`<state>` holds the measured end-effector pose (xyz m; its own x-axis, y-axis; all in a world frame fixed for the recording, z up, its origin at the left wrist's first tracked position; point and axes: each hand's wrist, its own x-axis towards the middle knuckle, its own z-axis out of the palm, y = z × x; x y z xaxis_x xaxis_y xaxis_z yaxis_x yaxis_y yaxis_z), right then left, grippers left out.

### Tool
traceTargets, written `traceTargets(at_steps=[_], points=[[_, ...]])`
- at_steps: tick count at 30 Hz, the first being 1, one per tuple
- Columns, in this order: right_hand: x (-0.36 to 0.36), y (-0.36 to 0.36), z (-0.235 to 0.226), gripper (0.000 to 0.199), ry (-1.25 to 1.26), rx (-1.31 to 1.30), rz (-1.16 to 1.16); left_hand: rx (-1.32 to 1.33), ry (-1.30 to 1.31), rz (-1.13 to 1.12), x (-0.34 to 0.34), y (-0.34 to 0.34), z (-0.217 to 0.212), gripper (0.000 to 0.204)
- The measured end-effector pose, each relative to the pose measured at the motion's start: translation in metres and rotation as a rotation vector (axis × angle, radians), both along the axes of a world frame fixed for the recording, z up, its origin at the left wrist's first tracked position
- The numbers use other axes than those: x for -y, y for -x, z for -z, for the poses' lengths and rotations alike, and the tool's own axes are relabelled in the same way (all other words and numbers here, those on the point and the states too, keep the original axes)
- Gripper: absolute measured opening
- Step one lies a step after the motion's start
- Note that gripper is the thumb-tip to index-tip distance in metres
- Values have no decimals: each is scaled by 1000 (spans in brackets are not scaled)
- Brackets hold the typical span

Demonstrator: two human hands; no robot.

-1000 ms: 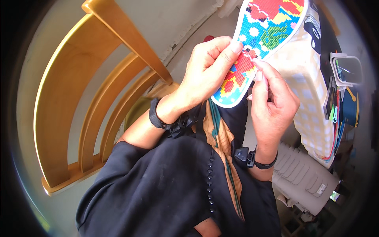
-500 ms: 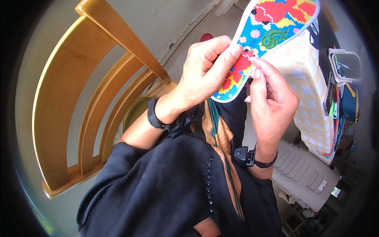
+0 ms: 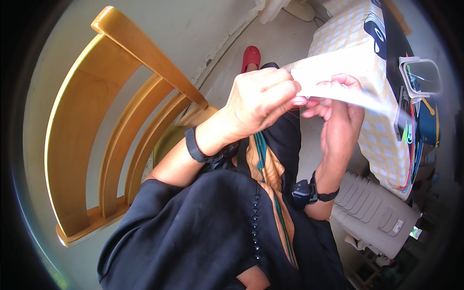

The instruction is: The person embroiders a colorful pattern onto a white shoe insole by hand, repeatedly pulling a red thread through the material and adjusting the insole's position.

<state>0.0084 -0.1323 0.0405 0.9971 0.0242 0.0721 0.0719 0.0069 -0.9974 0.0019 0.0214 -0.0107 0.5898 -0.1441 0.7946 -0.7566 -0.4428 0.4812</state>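
A flat embroidered insole [image 3: 365, 100] is tipped over, its pale back and edge toward me. Its colourful stitched face is turned out of sight, and its right end is smeared by motion. My left hand [image 3: 263, 99] pinches its left end between thumb and curled fingers. Around the insole's near edge is my right hand [image 3: 340, 113], with fingers showing both above and below it; part of that hand is hidden behind it. A little red thread [image 3: 294, 110] shows below the left fingertips. No needle can be made out.
A wooden slatted chair back [image 3: 72, 130] rises at left. On the right, a checked cloth [image 3: 382, 150] covers a table edge, near a white-framed object [image 3: 420, 77] and coloured cords [image 3: 413, 159]. A grey plastic stool [image 3: 372, 208] stands below. A red shoe [image 3: 251, 57] shows beyond my hands.
The insole has been flipped from its stitched face to its pale back and lowered toward the right. My right hand has left its pinch at the stitched face and moved around the edge.
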Motion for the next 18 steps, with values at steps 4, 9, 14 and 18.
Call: traceTargets(at_steps=[4,9,14,18], points=[[38,-19,19,20,-137,-123,-546,-148,67,261,-7,-8,-1,13],[34,-3,20,18,-472,-310,-565,-272,135,385,-8,-9,-4,17],[23,-13,32,16,-886,-415,-244,-705,354,520,-3,1,-5,20],[44,-12,26,14,-1143,-427,-319,-786,636,561,7,4,7,21]])
